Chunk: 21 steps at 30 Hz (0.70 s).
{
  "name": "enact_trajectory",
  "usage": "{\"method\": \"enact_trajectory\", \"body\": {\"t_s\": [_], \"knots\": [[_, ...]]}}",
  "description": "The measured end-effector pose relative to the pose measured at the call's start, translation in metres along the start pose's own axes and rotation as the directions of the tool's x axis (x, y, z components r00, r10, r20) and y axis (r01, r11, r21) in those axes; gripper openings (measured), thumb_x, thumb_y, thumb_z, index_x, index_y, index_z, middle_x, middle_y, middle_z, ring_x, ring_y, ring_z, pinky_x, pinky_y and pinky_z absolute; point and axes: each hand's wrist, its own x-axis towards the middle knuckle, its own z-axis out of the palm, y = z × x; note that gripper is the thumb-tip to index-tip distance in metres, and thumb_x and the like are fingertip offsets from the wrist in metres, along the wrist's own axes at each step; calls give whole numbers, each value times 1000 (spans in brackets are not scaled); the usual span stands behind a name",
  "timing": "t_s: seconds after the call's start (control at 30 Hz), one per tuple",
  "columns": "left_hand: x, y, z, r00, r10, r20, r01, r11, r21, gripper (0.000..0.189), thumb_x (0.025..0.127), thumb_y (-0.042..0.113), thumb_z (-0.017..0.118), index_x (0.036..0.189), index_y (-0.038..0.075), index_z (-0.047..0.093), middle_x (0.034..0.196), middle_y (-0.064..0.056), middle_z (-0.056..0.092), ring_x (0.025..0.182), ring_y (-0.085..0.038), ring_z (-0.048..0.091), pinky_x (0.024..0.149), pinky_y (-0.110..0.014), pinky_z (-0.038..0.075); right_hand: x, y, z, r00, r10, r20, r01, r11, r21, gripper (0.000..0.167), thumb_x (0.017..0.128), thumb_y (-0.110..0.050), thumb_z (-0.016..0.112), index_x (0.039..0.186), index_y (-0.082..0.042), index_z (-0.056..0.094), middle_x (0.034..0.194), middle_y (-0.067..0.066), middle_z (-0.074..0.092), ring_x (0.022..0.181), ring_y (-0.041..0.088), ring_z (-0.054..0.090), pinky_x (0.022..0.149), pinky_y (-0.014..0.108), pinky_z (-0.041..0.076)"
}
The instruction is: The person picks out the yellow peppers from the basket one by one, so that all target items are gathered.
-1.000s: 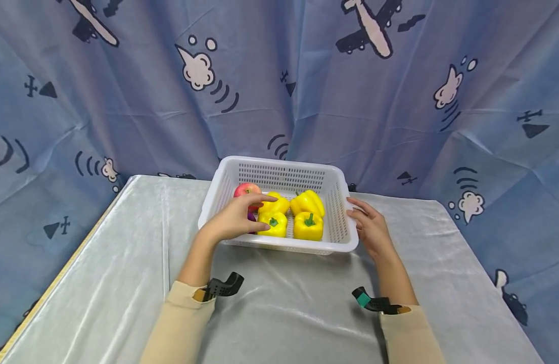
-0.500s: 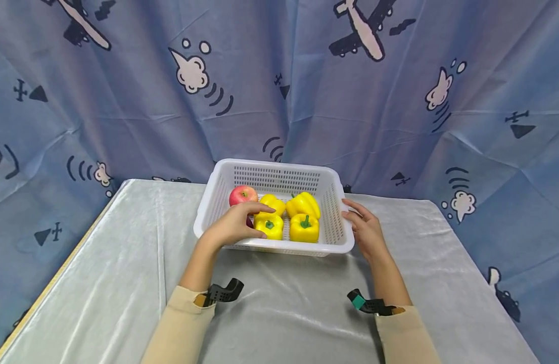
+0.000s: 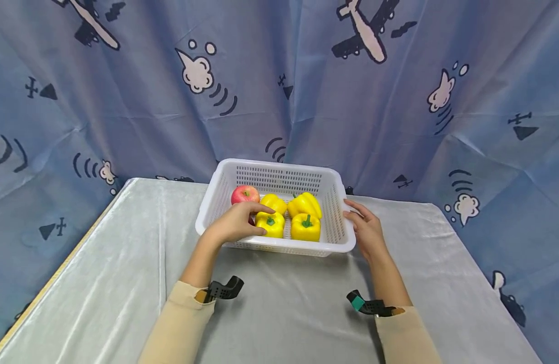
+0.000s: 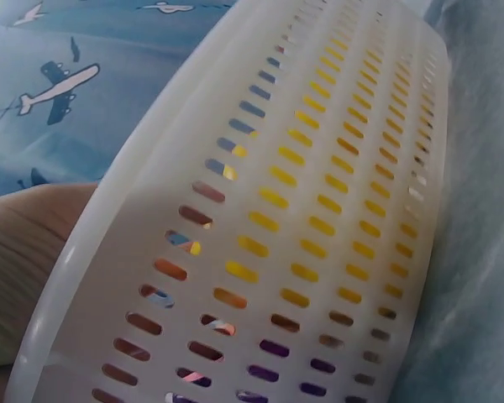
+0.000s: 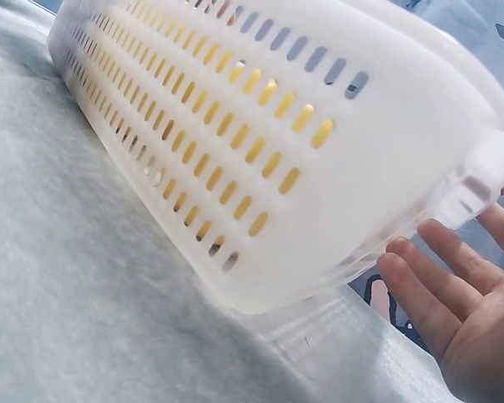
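A white perforated plastic basket [image 3: 279, 242] stands on the table, holding several yellow bell peppers, a red apple [image 3: 245, 194] and a dark purple-red item mostly covered by my left hand. My left hand [image 3: 234, 222] reaches inside over the basket's left part. Its thumb and index finger curve round the front-left yellow bell pepper [image 3: 271, 225]; its other fingers are hidden. Beside that stand the front-right pepper [image 3: 306, 227] and the back-right pepper [image 3: 304, 204]. At the basket's right end my right hand [image 3: 369, 230] touches the rim with extended fingertips. The right wrist view shows those fingers [image 5: 454, 290] spread under the rim.
A pale silvery cloth covers the table [image 3: 279, 308]. Behind it hangs a blue curtain [image 3: 261, 76] with airplane prints, close to the basket's back edge. Dark wrist-worn devices sit on both wrists.
My left index finger has lowered toward the front-left pepper, and the thumb has shifted slightly left. The right hand stays at the basket's rim. The head view has shifted slightly.
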Motion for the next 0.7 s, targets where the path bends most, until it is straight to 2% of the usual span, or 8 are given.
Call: {"method": "enact_trajectory", "body": {"t_s": [0.13,0.33,0.5,0.7], "knots": [[-1,-3,1,1000,-6,16,6,1000,1,48,83,13,82,129,10,69,121,-7,71,87,-26,58,74,-23,51,-2,3,0,1000,24,-3,-24,1000,-11,49,101,-18,59,149,-21,51,112,-13,61,92,2,67,78,22,59],[3,-6,-2,1000,-4,-15,3,1000,-18,50,81,13,84,128,10,69,108,-7,70,84,-26,56,73,-26,47,1,2,3,1000,-13,6,13,1000,0,48,100,-18,60,148,-20,52,104,-16,65,93,2,66,77,21,59],[6,-7,-3,1000,3,-17,-3,1000,-5,47,83,11,82,128,9,69,108,-7,69,85,-23,55,77,-29,48,3,-1,2,999,-33,-3,33,999,17,46,100,-19,62,145,-21,55,106,-16,65,91,1,67,75,21,60],[2,-8,-3,1000,-7,-10,7,1000,7,45,85,13,80,128,10,69,110,-5,70,90,-23,56,81,-28,49,2,2,4,999,-33,2,33,999,37,43,99,-19,64,142,-23,58,107,-16,65,89,0,69,73,21,61]]}}
